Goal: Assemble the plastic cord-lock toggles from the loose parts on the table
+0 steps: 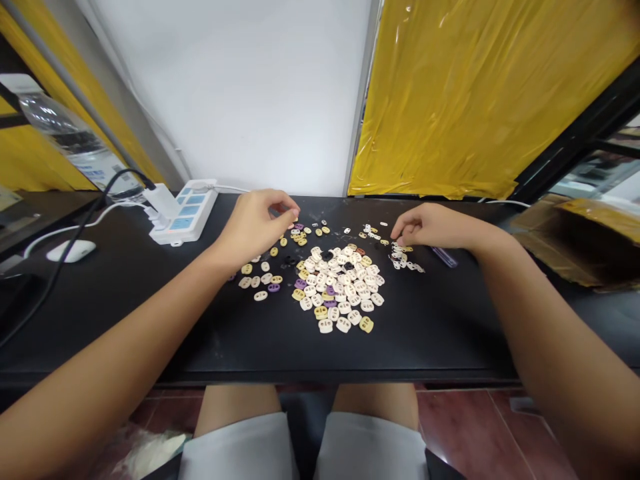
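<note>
My left hand (263, 217) is at the left, thumb and forefinger pinched together above a loose group of small yellow, purple and pale oval pieces (301, 238). What sits between those fingertips is too small to make out. On the other side my right hand (425, 225) has its fingers curled down beside a scatter of tiny white flat pieces with holes (400, 257). Whatever its fingertips pinch is hidden. Between the hands lies a heap of oval two-hole plastic pieces (345, 283), mostly cream, with some yellow, purple and black ones. More oval pieces (261, 295) lie spread left of the heap.
A white power strip (190, 213) with a plugged-in charger stands at the left, near a clear bottle (75, 137) and a white mouse (71, 250). A purple bar-like object (445, 257) lies under my right wrist. An open cardboard box (565, 240) is at the right.
</note>
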The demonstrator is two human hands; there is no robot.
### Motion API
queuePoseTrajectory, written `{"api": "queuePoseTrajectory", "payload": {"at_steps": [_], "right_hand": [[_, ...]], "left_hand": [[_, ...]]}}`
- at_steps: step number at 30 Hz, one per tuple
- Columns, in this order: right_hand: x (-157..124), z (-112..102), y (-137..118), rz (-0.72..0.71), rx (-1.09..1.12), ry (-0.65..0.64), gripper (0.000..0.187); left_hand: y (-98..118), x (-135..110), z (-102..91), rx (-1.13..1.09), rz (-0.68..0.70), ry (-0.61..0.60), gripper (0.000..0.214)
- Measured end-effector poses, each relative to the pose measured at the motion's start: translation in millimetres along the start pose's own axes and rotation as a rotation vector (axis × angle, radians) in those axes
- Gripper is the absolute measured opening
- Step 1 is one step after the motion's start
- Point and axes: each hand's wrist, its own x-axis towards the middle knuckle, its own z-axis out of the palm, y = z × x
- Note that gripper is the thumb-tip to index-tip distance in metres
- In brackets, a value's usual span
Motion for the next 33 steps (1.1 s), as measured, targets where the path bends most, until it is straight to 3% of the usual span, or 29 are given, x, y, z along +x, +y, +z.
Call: {"api": "queuePoseTrajectory", "payload": {"at_steps": [3, 9, 15, 24, 33], "right_hand": [[5, 8, -1, -0.03, 0.003, 0.039, 0.019], [19, 28, 3, -0.057, -0.012, 0.087, 0.011], [16, 23, 0, -0.031, -0.014, 0.083, 0.012], [14, 17, 6, -0.019, -0.027, 0.065, 0.016], [13, 20, 0, -0.012, -0.023, 0.068, 0.016]], "left_hand": [[-3, 4, -5.8, 0.079, -0.037, -0.026, 0.019], [-27, 15, -17.1, 0.333, -0.084, -0.192, 0.033], [-45, 22, -27.1, 0.426, -0.187, -0.323, 0.038], [-42, 20, -7.0, 0.397, -0.074, -0.362, 0.038], [-46, 21, -5.8, 0.404, -0.12, -0.362, 0.032]]}}
